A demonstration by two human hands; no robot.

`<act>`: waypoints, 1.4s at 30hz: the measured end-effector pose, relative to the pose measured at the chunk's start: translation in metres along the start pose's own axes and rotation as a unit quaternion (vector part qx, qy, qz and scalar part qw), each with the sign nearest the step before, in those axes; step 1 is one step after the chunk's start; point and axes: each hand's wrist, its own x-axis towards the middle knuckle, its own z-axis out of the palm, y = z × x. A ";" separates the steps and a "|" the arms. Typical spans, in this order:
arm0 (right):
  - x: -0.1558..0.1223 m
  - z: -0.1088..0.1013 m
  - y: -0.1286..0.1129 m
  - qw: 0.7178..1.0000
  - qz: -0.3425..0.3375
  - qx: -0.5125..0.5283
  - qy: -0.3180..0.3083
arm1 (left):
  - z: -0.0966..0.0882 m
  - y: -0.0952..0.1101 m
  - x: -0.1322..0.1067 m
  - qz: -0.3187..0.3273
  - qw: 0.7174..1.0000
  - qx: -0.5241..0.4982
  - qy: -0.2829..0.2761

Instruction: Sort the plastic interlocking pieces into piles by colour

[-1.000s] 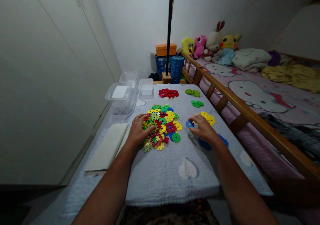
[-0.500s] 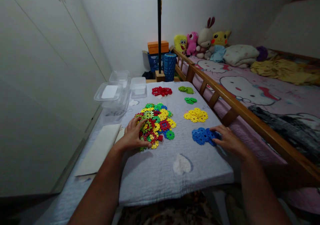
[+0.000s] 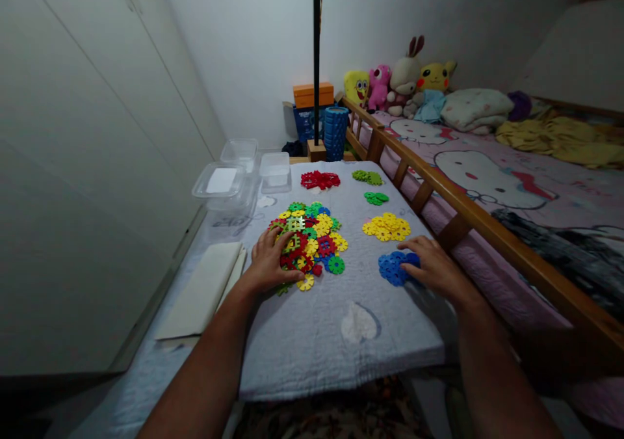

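On the cloth-covered table (image 3: 316, 348), a mixed heap of plastic interlocking pieces (image 3: 324, 246) in red, yellow, green and blue lies left of centre. My left hand (image 3: 270, 261) rests on the heap's left side, fingers spread, covering some pieces. To the right, my right hand (image 3: 431, 268) reaches over the blue flower-shaped discs (image 3: 392, 268); its thumb and fingers are apart and touch or hover over the pile's right part. Behind these lie yellow discs (image 3: 387, 226), green discs (image 3: 376, 198), light green pieces (image 3: 367, 177) and red pieces (image 3: 320, 179) in separate groups.
Clear plastic containers (image 3: 225, 182) stand at the back left, with a folded cream sheet (image 3: 205, 289) nearer me. A black pole on a wooden block (image 3: 316, 150) rises behind the table. The wooden bed rail (image 3: 429, 172) runs along the right side.
My right hand has slid left over the blue discs, covering more of their right end. My left hand stays on the heap. The whole view has shifted slightly.
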 end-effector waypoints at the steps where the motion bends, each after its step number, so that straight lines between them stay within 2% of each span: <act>1: 0.008 0.003 -0.013 1.000 -0.015 0.005 -0.003 | 0.001 0.000 0.000 0.000 1.000 -0.001 0.006; 6: 0.047 0.032 -0.081 0.993 -0.111 0.035 -0.034 | 0.007 -0.002 0.006 0.002 0.998 -0.019 0.056; 9: 0.062 0.051 -0.110 0.991 -0.124 0.024 -0.042 | 0.008 -0.003 0.010 0.010 0.995 -0.038 0.094; 12: 0.070 0.066 -0.124 0.994 -0.105 0.013 -0.025 | 0.007 -0.001 0.013 0.006 0.991 -0.052 0.123; 18: 0.074 0.085 -0.121 0.996 -0.068 0.053 -0.013 | 0.005 0.002 0.014 -0.016 0.985 -0.081 0.149; 29: 0.074 0.087 -0.114 0.991 -0.099 0.088 -0.011 | 0.005 -0.003 0.018 -0.071 0.975 -0.087 0.193; 35: 0.076 0.093 -0.114 0.990 -0.096 0.099 -0.010 | 0.004 -0.005 0.020 -0.094 0.976 -0.096 0.174; 39: 0.075 0.093 -0.111 0.984 -0.116 0.130 0.023 | 0.002 0.001 0.020 -0.098 0.974 -0.131 0.158; 42: 0.074 0.090 -0.107 0.979 -0.128 0.152 0.048 | 0.002 0.005 0.020 -0.078 0.971 -0.162 0.157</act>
